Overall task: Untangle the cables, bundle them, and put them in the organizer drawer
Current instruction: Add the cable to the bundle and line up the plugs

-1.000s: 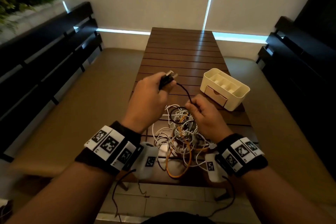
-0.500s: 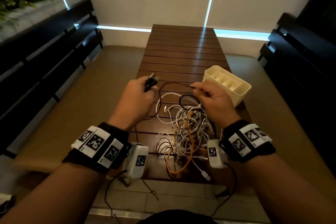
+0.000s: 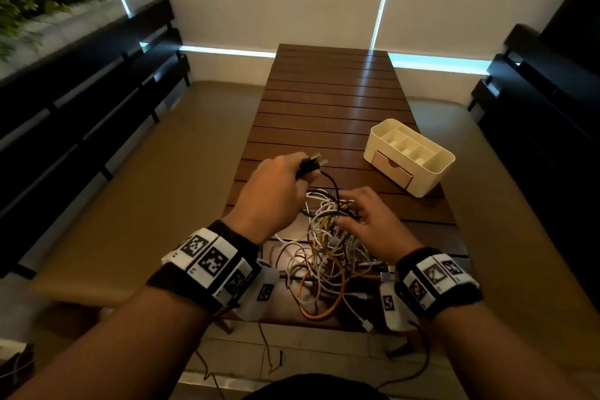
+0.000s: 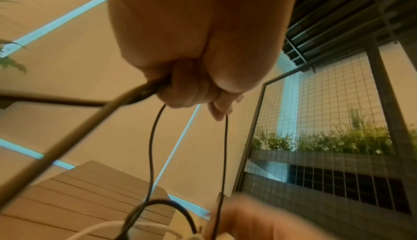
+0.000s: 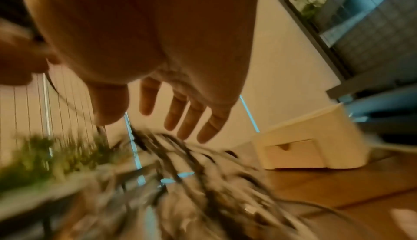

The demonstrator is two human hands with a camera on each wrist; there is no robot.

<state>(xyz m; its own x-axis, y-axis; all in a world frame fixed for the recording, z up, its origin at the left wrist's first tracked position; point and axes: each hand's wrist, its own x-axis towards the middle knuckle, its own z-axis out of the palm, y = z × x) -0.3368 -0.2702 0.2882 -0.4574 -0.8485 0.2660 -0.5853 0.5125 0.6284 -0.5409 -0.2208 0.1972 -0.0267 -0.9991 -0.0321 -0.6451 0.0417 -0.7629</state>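
A tangle of white, orange and black cables (image 3: 328, 250) lies at the near end of the slatted wooden table (image 3: 334, 101). My left hand (image 3: 279, 185) grips the black plug end of a black cable (image 3: 331, 180) above the heap; in the left wrist view its curled fingers (image 4: 194, 90) hold the black cable (image 4: 153, 137), which hangs down in loops. My right hand (image 3: 367, 221) reaches over the tangle with its fingers (image 5: 180, 117) spread and straight, holding nothing. The cream organizer (image 3: 431, 172) with its closed wooden drawer (image 3: 391, 167) stands to the right on the table.
Dark benches (image 3: 81, 81) with tan cushions (image 3: 146, 172) run along both sides of the table. Loose cable ends hang over the table's near edge (image 3: 363, 318). The right wrist view is motion-blurred.
My right hand has let go of the black cable it was pulling up and dropped onto the tangle with open fingers. The left hand still holds the plug end, slightly higher and further forward.
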